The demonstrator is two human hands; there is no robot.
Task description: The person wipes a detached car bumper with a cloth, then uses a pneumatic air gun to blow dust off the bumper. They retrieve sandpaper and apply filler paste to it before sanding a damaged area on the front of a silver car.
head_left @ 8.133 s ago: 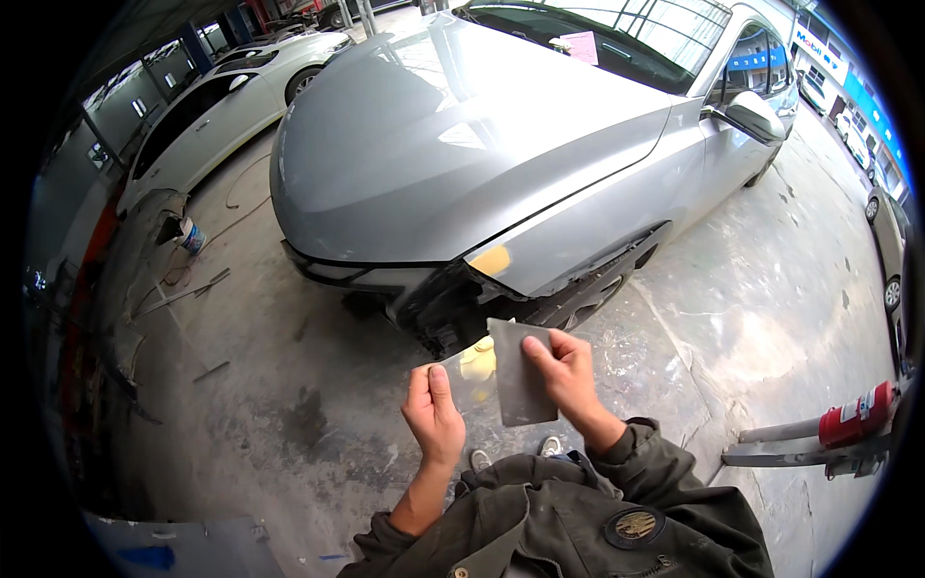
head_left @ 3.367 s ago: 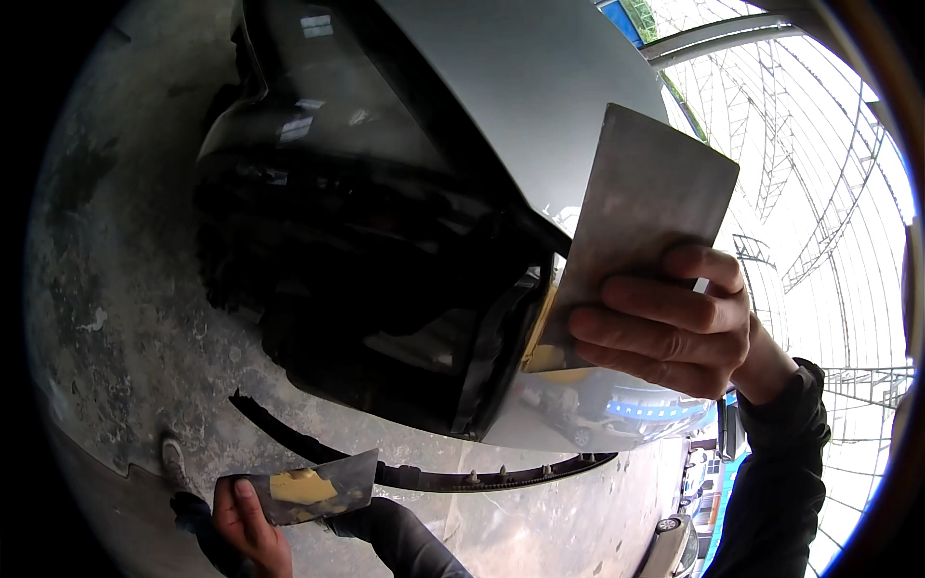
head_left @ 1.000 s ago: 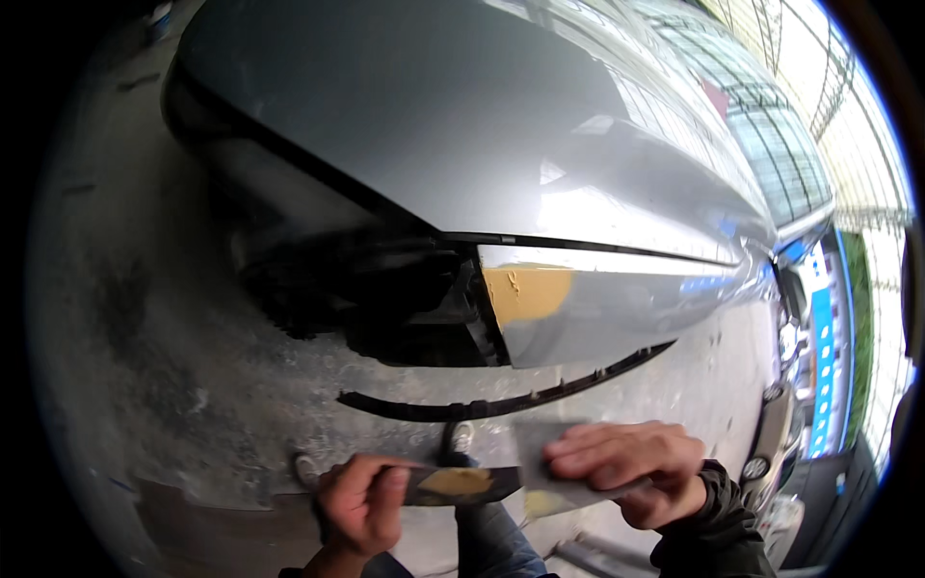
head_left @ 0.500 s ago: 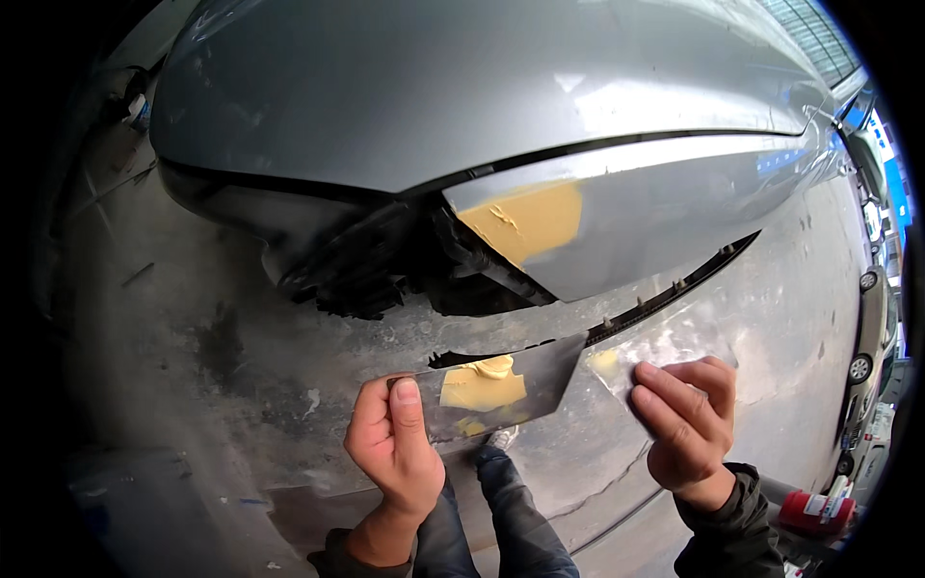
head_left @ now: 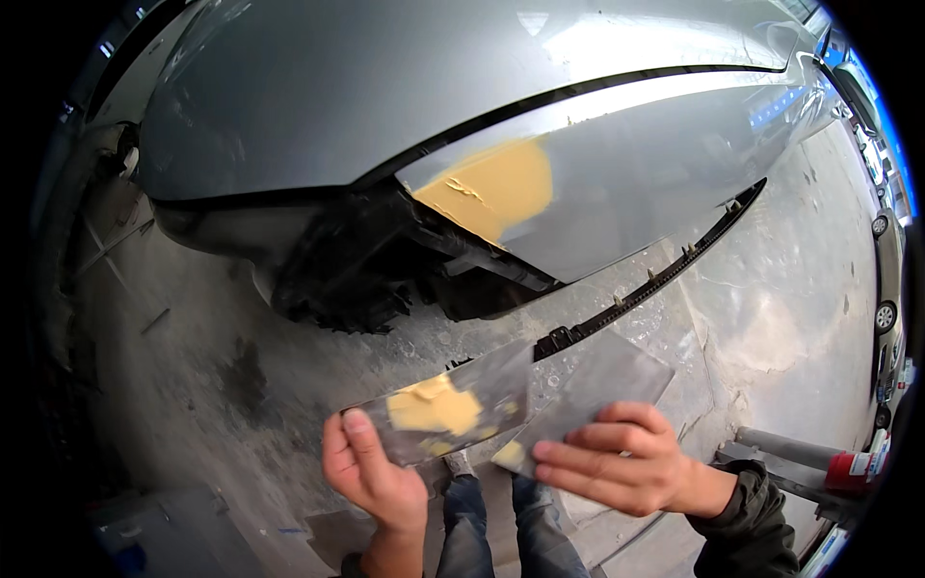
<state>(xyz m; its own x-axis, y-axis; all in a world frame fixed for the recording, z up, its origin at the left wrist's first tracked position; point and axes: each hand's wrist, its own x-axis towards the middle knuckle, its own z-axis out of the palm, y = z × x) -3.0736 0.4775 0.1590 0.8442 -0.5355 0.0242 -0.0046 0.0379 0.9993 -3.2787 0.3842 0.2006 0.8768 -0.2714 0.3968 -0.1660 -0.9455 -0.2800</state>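
Observation:
My left hand (head_left: 378, 482) grips the end of a thin grey putty spreader (head_left: 503, 383), thumb on top. A lump of yellow body filler (head_left: 434, 407) lies on that blade, with smaller smears beside it. Closed on a second flat grey spreader (head_left: 624, 371) is my right hand (head_left: 621, 464), fingers across its face; a pale yellow dab marks the corner by the fingertips. The two blades sit close side by side, and I cannot tell whether they touch. Beyond them, a patch of yellow filler (head_left: 520, 188) with raised ridges covers the front corner of the silver car fender (head_left: 636, 173).
Above the fender is the car's silver hood (head_left: 366, 87). Dark plastic parts (head_left: 356, 260) show in the open front end. A long black trim strip (head_left: 655, 284) runs below the fender. A red can (head_left: 853, 470) is at right, and parked cars (head_left: 888, 289) line the far right.
Both hands have moved left in the picture. The right spreader has tilted, its dabbed corner now lower and nearer the left blade. The filler lump looks flatter. The car has shifted in view.

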